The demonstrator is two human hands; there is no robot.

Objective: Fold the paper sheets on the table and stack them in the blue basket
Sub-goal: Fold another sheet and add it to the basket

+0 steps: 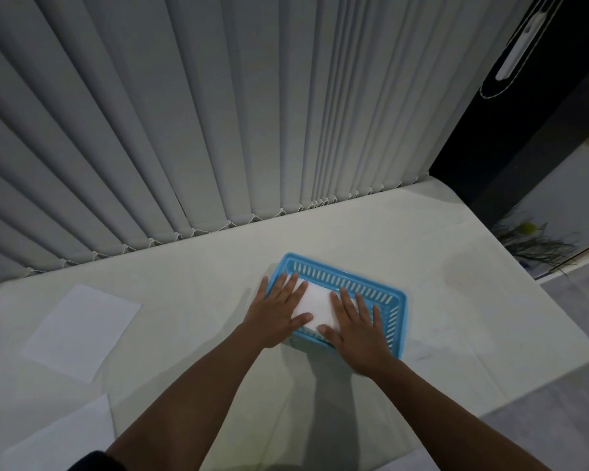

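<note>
A blue slotted basket (340, 274) sits on the table a little right of centre. Inside it lies folded white paper (317, 304). My left hand (279, 309) rests flat on the paper's left part, fingers spread. My right hand (357, 326) lies flat on its right part and over the basket's near rim. Neither hand grips anything. An unfolded white sheet (82, 331) lies flat on the table at the left. Another white sheet (62, 440) shows at the bottom left, partly cut off by the frame.
The table (456, 334) wears a pale creased cloth. Grey vertical blinds (184, 130) hang along its far edge. The table's right edge runs diagonally, with a floor and a dark plant (538, 243) beyond it.
</note>
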